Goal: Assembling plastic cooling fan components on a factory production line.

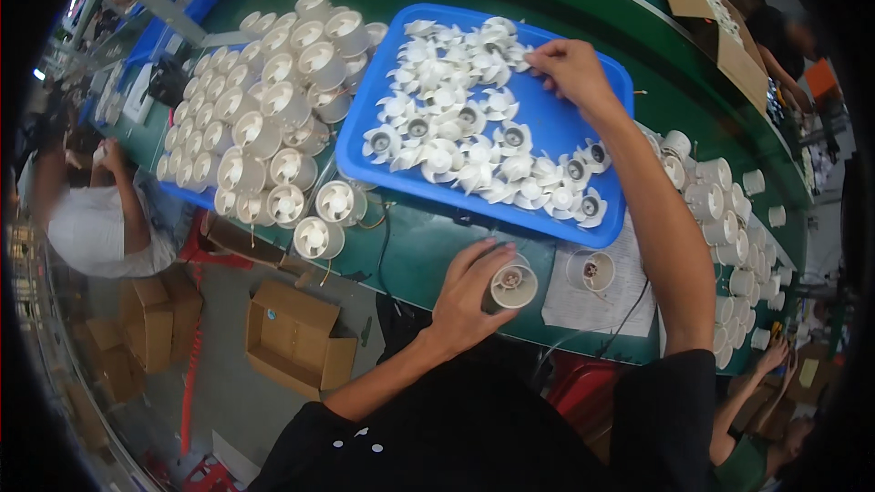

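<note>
My left hand is wrapped round a white round fan housing, which stands upright at the table's near edge. A motor core and thin wires show inside its open top. My right hand reaches over the blue tray. Its thumb and fingertips pinch the edge of a white fan impeller at the right side of the heap. Many more white impellers lie in the tray, some with the dark hub ring facing up. A second open housing stands to the right of my left hand.
Stacked finished-looking fan units crowd the table left of the tray. More white housings stand at the right. A printed sheet and loose cables lie near the front edge. An open cardboard box sits on the floor; co-workers are on both sides.
</note>
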The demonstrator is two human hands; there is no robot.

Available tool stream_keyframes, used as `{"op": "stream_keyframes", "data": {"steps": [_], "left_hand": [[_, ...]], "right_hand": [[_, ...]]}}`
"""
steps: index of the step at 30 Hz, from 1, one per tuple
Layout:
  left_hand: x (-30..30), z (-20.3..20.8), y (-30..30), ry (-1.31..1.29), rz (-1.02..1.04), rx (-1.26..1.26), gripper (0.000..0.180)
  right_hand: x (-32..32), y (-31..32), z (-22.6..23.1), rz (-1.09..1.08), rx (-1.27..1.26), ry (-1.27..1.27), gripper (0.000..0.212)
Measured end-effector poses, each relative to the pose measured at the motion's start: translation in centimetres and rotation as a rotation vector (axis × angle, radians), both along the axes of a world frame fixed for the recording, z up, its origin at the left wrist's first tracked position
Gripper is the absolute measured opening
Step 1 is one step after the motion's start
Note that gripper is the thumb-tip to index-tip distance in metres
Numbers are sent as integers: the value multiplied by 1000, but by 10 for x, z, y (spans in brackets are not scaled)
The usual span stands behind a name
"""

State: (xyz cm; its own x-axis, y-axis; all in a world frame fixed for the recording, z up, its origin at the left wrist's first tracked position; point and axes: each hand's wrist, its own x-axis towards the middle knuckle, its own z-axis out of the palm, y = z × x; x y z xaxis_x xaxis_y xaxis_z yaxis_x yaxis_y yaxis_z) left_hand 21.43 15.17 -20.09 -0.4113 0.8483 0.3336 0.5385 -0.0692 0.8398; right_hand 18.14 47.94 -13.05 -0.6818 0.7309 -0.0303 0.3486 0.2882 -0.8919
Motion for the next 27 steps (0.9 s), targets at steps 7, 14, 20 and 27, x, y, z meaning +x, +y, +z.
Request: {"op": "stream_keyframes", "data": {"steps": [7,14,20,27], "left_hand": [[-1,-5,-5,-44,7,9,79],[-4,0,-6,-123,24,-12,71],[-6,2,-4,-119,15,-15,68],[-6,-2,-6,-135,38,18,69]], "right_hand": [[64,-48,25,117,969,-143,11],[139,-92,48,730,1562,195,14],[161,-115,43,819,1516,194,15],[170,-156,25,476,912,171,10]]}}
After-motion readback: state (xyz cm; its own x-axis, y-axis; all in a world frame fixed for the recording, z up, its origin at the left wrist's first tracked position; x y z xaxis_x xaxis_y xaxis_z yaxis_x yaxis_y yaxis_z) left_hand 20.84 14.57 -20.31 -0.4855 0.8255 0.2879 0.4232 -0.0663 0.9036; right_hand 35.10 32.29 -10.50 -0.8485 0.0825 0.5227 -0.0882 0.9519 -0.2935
